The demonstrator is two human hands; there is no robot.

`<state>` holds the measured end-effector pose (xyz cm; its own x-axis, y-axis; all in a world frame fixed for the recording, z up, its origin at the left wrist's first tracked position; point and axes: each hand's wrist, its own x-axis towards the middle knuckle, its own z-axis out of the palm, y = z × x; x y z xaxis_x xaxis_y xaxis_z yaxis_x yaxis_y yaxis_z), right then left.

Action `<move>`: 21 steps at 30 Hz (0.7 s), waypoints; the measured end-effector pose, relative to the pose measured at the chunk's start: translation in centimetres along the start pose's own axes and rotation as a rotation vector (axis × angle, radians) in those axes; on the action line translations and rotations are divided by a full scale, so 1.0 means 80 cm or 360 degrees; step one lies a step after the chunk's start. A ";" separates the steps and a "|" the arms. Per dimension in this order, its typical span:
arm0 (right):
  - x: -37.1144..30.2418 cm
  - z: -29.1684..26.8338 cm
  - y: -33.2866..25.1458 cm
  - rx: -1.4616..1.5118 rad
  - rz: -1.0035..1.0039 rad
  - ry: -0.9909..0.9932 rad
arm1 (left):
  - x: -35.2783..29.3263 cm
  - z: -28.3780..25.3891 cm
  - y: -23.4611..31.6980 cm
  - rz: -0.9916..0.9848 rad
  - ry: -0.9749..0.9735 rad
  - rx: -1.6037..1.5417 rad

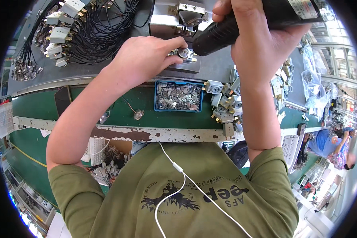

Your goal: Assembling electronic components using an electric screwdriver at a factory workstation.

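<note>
My left hand [144, 55] pinches a small switch-like housing [183, 54] between thumb and index finger. The housing has a round metal piece on top and brass-coloured tabs toward the right. It sits at a metal block [188, 65] on the grey bench. My right hand [256, 43] is wrapped round a black power screwdriver [222, 36], tilted with its nose down to the left. That nose ends just right of the housing; whether the two touch I cannot tell.
A steel fixture [178, 20] stands behind the block. Housings on black wires [103, 35] pile up at left. A blue tray [178, 109] of small metal pieces lies nearer me, beside heaped housings [224, 103]. Clear plastic bags [314, 81] lie far right. Another person [327, 144] is at right.
</note>
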<state>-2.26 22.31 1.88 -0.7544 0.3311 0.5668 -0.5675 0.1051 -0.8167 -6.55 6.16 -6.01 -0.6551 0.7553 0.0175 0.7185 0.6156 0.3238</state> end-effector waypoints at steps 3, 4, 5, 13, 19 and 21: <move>0.010 -0.002 0.012 0.0076 -0.0164 -0.0157 | 0.000 0.003 -0.005 0.0043 0.0022 -0.0010; 0.012 -0.003 0.011 0.0069 -0.0146 -0.0158 | 0.000 0.004 -0.007 0.0060 0.0069 -0.0004; 0.017 -0.002 0.007 0.0340 -0.0039 -0.0179 | 0.000 0.004 -0.008 0.0080 0.0120 0.0003; 0.009 0.001 0.028 0.0491 -0.0159 -0.0123 | 0.001 0.004 -0.004 0.0106 0.0073 0.0030; 0.009 -0.003 0.030 0.1026 -0.0103 -0.0198 | -0.002 0.007 -0.003 0.0095 0.0078 0.0066; 0.004 -0.002 0.025 0.1025 -0.0036 -0.0206 | -0.003 0.008 -0.007 0.0134 0.0106 0.0059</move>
<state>-3.60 22.81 0.37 -0.7508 0.2156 0.6243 -0.6372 -0.4849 -0.5990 -6.70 5.78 -6.78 -0.6054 0.7887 0.1064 0.7788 0.5596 0.2835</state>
